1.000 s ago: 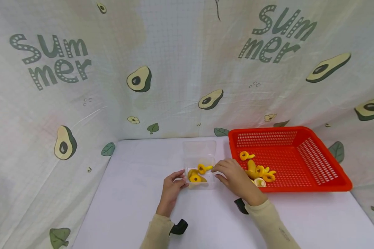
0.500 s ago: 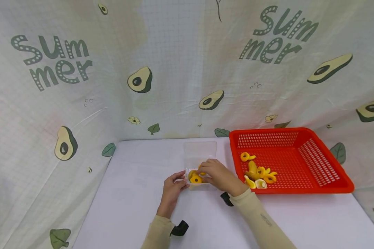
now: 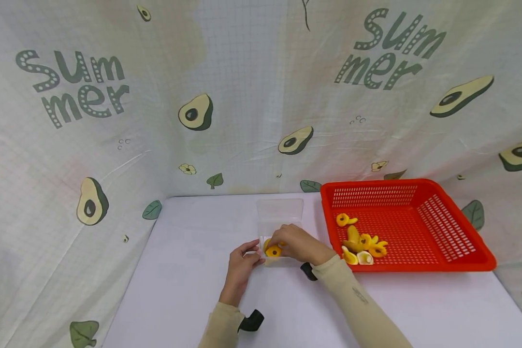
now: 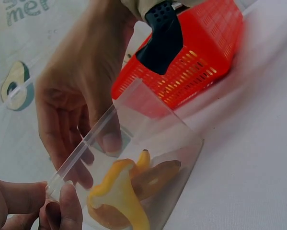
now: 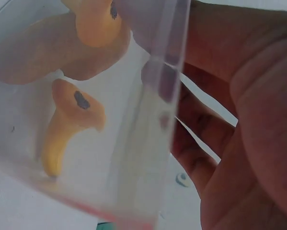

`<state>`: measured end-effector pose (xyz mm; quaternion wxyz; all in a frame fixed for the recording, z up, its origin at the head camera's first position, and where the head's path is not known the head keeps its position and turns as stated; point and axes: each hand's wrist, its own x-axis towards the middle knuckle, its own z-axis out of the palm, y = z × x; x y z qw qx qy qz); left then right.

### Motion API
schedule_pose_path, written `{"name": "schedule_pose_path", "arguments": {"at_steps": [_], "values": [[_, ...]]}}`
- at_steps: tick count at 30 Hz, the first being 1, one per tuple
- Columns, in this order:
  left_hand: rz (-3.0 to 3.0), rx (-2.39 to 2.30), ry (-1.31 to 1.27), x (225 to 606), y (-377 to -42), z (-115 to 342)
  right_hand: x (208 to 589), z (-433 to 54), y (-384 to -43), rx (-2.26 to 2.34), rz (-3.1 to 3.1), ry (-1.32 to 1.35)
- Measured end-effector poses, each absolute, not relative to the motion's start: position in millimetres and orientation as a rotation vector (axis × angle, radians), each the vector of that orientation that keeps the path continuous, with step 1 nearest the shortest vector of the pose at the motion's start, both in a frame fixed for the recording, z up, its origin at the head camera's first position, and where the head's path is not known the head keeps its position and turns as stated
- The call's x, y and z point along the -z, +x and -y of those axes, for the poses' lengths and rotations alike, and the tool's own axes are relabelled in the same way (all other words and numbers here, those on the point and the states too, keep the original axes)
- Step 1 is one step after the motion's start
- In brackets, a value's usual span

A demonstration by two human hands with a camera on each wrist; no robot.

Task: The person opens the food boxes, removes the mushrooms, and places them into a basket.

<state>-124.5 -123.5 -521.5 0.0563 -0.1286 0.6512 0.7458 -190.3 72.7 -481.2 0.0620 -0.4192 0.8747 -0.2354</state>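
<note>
Clock positions are read from the head view, with 12 o'clock pointing away from the person. A clear plastic box (image 3: pixel 279 262) sits near the middle of the white counter (image 3: pixel 200 232), its lid (image 3: pixel 280 210) opened back toward 12 o'clock. The left hand (image 3: pixel 242 263) is at the box's 9 o'clock side, its grip clamped on the rim, thumb and fingers pinching the plastic. The right hand (image 3: pixel 302 243) reaches over from 3 o'clock with its fingers dipped into the box; whether its grip is together on anything, I cannot tell.

Inside the box, a yellow piece (image 3: pixel 272 251) shows a dark hole facing up. The left wrist view shows a brown piece (image 4: pixel 158 179) under the flared yellow one. The right wrist view shows another yellow piece (image 5: pixel 71 124), trumpet-shaped with a dark patch on its wide end, just beside the brown.

At the box's 3 o'clock, near but apart, stands a red basket (image 3: pixel 417 267) with slotted walls. A ring-ended yellow piece (image 3: pixel 343 220) lies at its 9 o'clock; around 8 o'clock more yellow and brown pieces are heaped, with a pale hollow piece (image 3: pixel 365 258) beside them. Beyond the counter at 12 o'clock hangs a pale cloth (image 3: pixel 243 72) printed with avocados and leaves.
</note>
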Motion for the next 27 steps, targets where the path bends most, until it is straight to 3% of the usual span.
{"name": "schedule_pose_path", "arguments": {"at_steps": [27], "values": [[-1.984,-2.279,-0.371,522.1,-123.0,122.9,484.1,-71.1,-200.6,0.716,-2.530,-1.214]]}}
